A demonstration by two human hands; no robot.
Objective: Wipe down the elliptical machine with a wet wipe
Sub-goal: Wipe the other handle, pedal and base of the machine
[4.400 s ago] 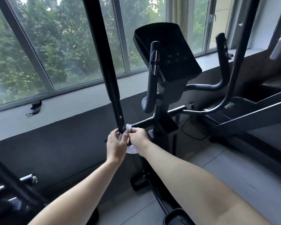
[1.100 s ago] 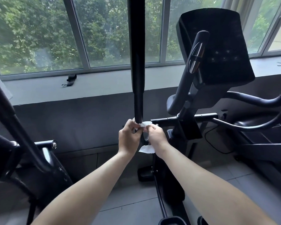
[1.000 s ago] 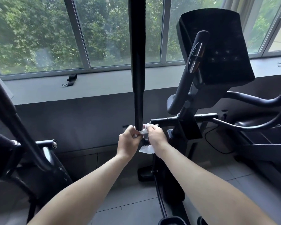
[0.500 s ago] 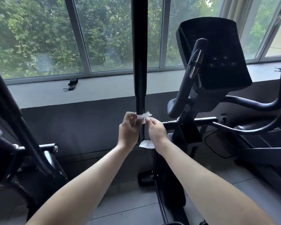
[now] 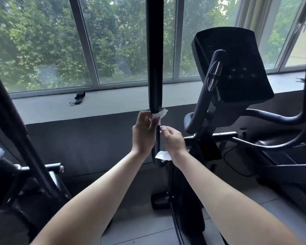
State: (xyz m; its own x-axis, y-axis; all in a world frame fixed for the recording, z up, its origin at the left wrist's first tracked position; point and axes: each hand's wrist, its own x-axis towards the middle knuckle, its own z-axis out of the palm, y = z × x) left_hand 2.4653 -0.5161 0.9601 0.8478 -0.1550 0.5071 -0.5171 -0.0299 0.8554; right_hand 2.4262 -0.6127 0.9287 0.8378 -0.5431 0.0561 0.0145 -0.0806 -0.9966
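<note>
- Where the two bare forearms reach forward over the grey floor tiles (image 5: 148, 232), the left hand (image 5: 143, 133) and the right hand (image 5: 173, 140) meet at the upright swing arm (image 5: 155, 59) of the elliptical machine (image 5: 184, 200), one on each side of it.
- The left hand's thumb and curled fingers pinch the upper end of the wet wipe (image 5: 159, 114). The wipe sits against the arm just under the lower end of its thick black grip.
- The right hand sits slightly lower, on the right of the thin bar, with its fingers curled and its fingertips at the bar. A white tail of the wipe pokes out beneath its palm, so it grips the wipe too.
- Just beyond, to the right, stand the curved fixed handle (image 5: 210, 89) and the dark console (image 5: 237, 68).
- On the left, another machine's dark frame (image 5: 11, 121) slants upward.
- Farther back a grey windowsill (image 5: 113, 101) runs along the wall, with a small black strap (image 5: 78, 98) lying left of the swing arm.
- Behind it the window (image 5: 42, 41) shows green trees.
</note>
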